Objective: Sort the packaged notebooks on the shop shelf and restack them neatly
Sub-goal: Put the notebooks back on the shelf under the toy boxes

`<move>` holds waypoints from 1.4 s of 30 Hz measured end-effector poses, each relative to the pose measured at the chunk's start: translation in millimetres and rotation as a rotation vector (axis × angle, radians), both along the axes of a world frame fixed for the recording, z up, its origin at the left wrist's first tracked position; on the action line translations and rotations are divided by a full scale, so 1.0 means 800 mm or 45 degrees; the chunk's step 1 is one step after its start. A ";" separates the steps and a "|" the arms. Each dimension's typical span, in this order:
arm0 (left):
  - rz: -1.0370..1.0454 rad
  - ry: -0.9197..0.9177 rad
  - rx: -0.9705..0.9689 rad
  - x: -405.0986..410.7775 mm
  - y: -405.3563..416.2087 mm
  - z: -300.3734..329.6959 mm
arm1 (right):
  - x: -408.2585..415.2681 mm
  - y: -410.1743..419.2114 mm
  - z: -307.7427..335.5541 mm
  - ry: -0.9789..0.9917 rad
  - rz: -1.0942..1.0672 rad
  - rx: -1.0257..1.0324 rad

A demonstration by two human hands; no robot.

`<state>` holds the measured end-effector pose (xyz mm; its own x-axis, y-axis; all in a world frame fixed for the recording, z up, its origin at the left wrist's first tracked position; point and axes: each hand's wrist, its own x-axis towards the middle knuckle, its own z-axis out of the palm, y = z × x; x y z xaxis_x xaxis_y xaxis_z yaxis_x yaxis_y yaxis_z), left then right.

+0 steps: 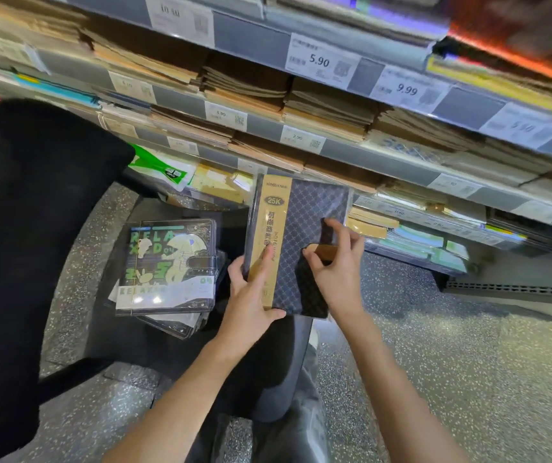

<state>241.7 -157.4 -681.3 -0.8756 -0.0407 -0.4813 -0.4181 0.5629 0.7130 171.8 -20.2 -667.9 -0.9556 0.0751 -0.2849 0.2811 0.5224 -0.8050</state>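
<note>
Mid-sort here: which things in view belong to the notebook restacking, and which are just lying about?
Part of the job:
- dark 25K notebook, gripped by the left hand and right hand
- stack of Relax notebooks on the floor
- shelf with notebook stacks

Just about:
- price tags
- speckled floor
- black fuzzy object at left

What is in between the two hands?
The dark blue packaged notebook with a gold band. The left hand grips its lower left corner, and the right hand pinches its clasp flap. This shows in the head view.
</note>
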 end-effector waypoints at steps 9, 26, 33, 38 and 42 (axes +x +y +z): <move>-0.013 0.347 0.016 -0.044 -0.010 0.135 | -0.042 -0.008 0.146 0.367 0.002 0.036; -0.183 0.701 0.049 -0.070 -0.034 0.416 | -0.033 -0.013 0.441 0.935 -0.063 0.153; -0.256 0.819 0.127 -0.065 -0.013 0.511 | -0.025 0.022 0.552 1.053 -0.031 0.239; -0.216 0.969 0.182 -0.075 0.007 0.574 | -0.028 0.045 0.622 1.142 -0.024 0.296; -0.245 1.114 0.248 -0.093 0.020 0.624 | -0.041 0.064 0.683 1.203 -0.013 0.287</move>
